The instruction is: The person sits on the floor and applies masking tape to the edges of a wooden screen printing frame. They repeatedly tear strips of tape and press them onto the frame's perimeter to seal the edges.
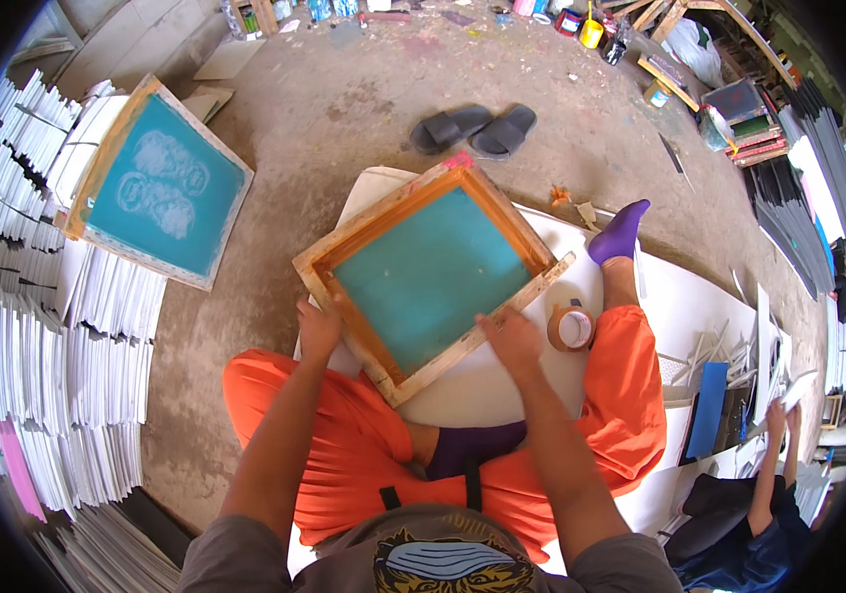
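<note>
A screen-printing frame is tilted across my lap, its wooden bars around a teal mesh. Brown tape lines the inner edges of the bars. My left hand is closed on the left bar, fingers partly hidden behind the wood. On the near right bar, my right hand grips with its thumb on top. Close to the right hand, a roll of brown tape lies on the white board beneath me. My legs, in orange trousers, are folded around the frame.
Another teal screen with a pale print leans on tall stacks of white sheets at left. Black sandals lie ahead on the concrete floor. Paint containers stand far off. At lower right a co-worker holds a white piece.
</note>
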Demonstrator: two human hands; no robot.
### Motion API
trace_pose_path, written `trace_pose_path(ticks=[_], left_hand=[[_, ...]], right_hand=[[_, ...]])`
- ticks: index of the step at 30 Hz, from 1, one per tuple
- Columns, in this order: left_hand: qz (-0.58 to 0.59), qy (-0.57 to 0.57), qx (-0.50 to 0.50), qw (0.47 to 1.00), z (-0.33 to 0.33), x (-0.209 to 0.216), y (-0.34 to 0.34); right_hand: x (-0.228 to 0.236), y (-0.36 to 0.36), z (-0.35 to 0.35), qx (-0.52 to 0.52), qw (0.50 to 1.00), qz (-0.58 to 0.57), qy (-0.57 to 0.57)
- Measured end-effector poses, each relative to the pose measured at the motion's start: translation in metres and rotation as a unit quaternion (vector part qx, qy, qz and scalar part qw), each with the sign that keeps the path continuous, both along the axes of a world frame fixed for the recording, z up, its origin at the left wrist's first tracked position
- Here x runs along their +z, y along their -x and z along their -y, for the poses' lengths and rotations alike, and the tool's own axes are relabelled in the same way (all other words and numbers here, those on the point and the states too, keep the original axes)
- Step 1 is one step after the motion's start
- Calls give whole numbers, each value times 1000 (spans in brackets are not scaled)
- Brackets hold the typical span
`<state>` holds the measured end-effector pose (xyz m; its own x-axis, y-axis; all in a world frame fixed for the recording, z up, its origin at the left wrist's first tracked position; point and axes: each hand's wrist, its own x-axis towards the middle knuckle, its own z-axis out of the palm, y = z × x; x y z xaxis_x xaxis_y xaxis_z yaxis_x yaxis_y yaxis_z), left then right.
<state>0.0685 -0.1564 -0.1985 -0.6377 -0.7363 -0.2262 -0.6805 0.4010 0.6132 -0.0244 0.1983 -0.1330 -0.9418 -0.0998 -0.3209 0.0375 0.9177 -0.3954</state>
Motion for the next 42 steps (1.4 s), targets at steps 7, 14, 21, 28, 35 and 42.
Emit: trace_pose_path(ticks=[7,14,21,28,35,42], left_hand=[[136,-50,-131,981,-30,11,-15],[25,21,-190,981,10,-14,30],[-58,17,-157,986,42,-8,56],[65,29,-201,977,2,36,27],[-33,-107,-73,991,28,-3,17],[-36,5,-84,996,24,-18,20]], right_hand=[[-16,133,-58,47,980,-105,-159],[-29,149,-68,40,976,-65,-202],[-31,99,-68,18,970,-58,-236],[-46,88,-77,14,959,-81,-270],[-48,85,-72,7,967,-96,-237],[-36,84,-68,31,968,-62,-239]])
